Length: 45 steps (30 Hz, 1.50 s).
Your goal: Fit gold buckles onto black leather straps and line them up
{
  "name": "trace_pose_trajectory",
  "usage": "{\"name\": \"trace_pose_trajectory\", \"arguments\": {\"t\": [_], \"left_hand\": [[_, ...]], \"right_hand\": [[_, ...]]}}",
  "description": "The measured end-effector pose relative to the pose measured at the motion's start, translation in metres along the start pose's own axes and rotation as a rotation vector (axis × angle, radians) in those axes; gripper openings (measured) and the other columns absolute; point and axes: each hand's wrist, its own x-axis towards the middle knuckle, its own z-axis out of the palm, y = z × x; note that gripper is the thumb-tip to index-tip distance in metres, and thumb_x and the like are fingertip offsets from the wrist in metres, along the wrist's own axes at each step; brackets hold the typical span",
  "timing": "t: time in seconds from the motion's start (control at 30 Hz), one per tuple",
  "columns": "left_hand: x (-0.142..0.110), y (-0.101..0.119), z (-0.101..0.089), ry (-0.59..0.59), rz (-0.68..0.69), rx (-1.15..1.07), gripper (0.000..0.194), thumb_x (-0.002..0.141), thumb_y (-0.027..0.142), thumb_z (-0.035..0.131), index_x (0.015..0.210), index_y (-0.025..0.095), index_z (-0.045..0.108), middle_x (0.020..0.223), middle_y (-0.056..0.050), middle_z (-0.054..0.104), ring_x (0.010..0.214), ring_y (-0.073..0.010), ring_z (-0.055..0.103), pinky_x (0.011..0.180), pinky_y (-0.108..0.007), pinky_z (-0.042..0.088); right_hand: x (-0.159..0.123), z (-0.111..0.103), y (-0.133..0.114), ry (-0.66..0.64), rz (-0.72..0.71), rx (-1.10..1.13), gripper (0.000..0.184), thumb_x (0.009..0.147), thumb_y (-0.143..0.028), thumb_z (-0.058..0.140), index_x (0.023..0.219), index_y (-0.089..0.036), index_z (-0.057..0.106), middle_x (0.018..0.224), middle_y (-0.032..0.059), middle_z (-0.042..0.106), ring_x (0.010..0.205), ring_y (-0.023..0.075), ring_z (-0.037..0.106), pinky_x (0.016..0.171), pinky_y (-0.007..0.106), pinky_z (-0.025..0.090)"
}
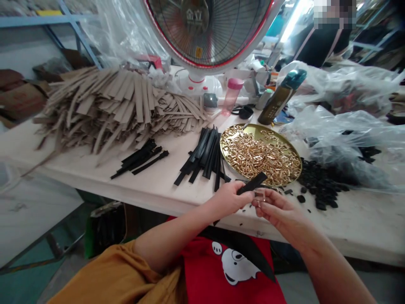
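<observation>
1. Head view, looking down past a person's arms: two bare hands come close together at the near edge of a pale desk point(360, 213).
2. Left hand point(232, 197), reaching in from the left: its grip is closed, thumb and fingers pressing a flat black strip point(253, 183).
3. That strip's long axis slants towards the far right, its free end in front of the near rim of a round gold tray point(257, 129). Whether it runs on beneath the hand, I cannot tell.
4. Right hand point(278, 209), reaching in from the right: its grip is narrow, thumb and fingertips nearly together around a small metal buckle point(260, 197), which looks like an open frame.
5. What matters most is this: the buckle sits just beside the left fingertips, on the near side of the strip. The strip appears to point past it, not through it. The right hand has the buckle, the left the strip; any contact between the two pieces is too small for me to make out.
6. Farther off, the tray holds heaped gold buckles point(253, 154); loose black strips point(205, 154) lie just left of it, and small black pieces point(319, 185) to its right.
</observation>
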Motion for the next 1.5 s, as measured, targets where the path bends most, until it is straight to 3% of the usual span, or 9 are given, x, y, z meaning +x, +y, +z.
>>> {"name": "trace_pose_trajectory", "arguments": {"t": [0.13,0.3,0.47,0.7,0.87,1.0,1.23,1.4,1.5], "left_hand": [[-0.009,-0.002,0.001,0.032,0.067,0.131,0.015,0.074,0.028,0.048,0.073,0.014,0.055,0.055,0.005,0.045,0.048,-0.0061,0.039,0.045,-0.018,0.028],[-0.017,0.000,0.002,-0.017,0.135,0.204,0.016,0.074,0.028,0.048,0.069,0.014,0.054,0.056,0.005,0.043,0.051,-0.0067,0.038,0.047,-0.018,0.028],[-0.026,-0.003,0.001,-0.059,0.115,0.098,0.028,0.087,0.037,0.033,0.086,0.015,0.051,0.053,0.006,0.043,0.048,-0.0073,0.040,0.050,-0.018,0.034],[-0.031,-0.009,0.000,-0.059,0.238,0.470,0.029,0.088,0.033,0.037,0.098,0.019,0.060,0.085,-0.002,0.064,0.077,-0.0138,0.056,0.070,-0.022,0.041],[-0.027,-0.008,0.009,-0.031,0.189,0.437,0.023,0.083,0.030,0.042,0.096,0.019,0.058,0.086,-0.002,0.063,0.077,-0.0146,0.056,0.068,-0.022,0.041],[-0.023,-0.010,0.011,-0.085,0.119,0.282,0.017,0.082,0.029,0.043,0.085,0.016,0.053,0.068,0.003,0.055,0.062,-0.0100,0.049,0.058,-0.020,0.038],[-0.017,-0.017,0.015,-0.158,0.033,0.148,0.018,0.084,0.031,0.040,0.076,0.017,0.046,0.055,0.006,0.047,0.050,-0.0071,0.041,0.051,-0.019,0.033],[-0.017,-0.019,0.019,-0.072,0.009,0.223,0.013,0.081,0.026,0.041,0.071,0.017,0.045,0.057,0.005,0.048,0.053,-0.0076,0.045,0.051,-0.019,0.033],[-0.022,-0.012,0.019,-0.129,0.003,0.183,0.013,0.082,0.029,0.041,0.075,0.018,0.045,0.059,0.005,0.051,0.048,-0.0069,0.045,0.048,-0.019,0.033]], "right_hand": [[-0.007,0.007,0.009,0.053,-0.169,-0.127,0.047,0.060,-0.041,0.077,0.096,-0.022,0.054,0.068,-0.0010,0.064,0.058,0.0123,0.056,0.057,0.027,0.048],[-0.013,0.008,0.013,0.154,-0.308,-0.263,0.028,0.064,-0.043,0.074,0.076,-0.020,0.063,0.060,-0.0014,0.059,0.057,0.0112,0.054,0.055,0.023,0.047],[-0.009,0.002,0.019,0.275,-0.243,0.220,0.026,0.060,-0.034,0.079,0.079,-0.023,0.067,0.068,-0.0038,0.063,0.057,0.0066,0.056,0.055,0.017,0.050],[-0.007,0.012,0.027,0.254,-0.062,0.515,0.031,0.052,-0.030,0.083,0.078,-0.021,0.069,0.062,-0.0063,0.058,0.048,0.0025,0.048,0.045,0.012,0.046],[-0.021,0.027,0.037,0.301,-0.169,0.171,0.028,0.063,-0.040,0.075,0.082,-0.020,0.067,0.068,-0.0028,0.059,0.060,0.0091,0.051,0.055,0.020,0.045],[-0.025,0.024,0.044,0.399,-0.267,-0.160,0.024,0.075,-0.042,0.064,0.071,-0.019,0.060,0.060,-0.0031,0.052,0.062,0.0115,0.047,0.060,0.023,0.040],[-0.018,0.015,0.046,0.298,-0.162,0.085,0.027,0.075,-0.045,0.061,0.069,-0.020,0.051,0.059,-0.0040,0.047,0.052,0.0114,0.041,0.052,0.025,0.037],[-0.026,0.014,0.046,0.492,-0.527,-0.577,0.021,0.076,-0.038,0.059,0.068,-0.019,0.058,0.067,0.0012,0.055,0.064,0.0160,0.050,0.062,0.029,0.040],[-0.027,0.011,0.044,0.483,-0.538,-0.607,0.017,0.074,-0.037,0.061,0.074,-0.019,0.059,0.071,0.0022,0.059,0.064,0.0169,0.053,0.064,0.030,0.043]]}}
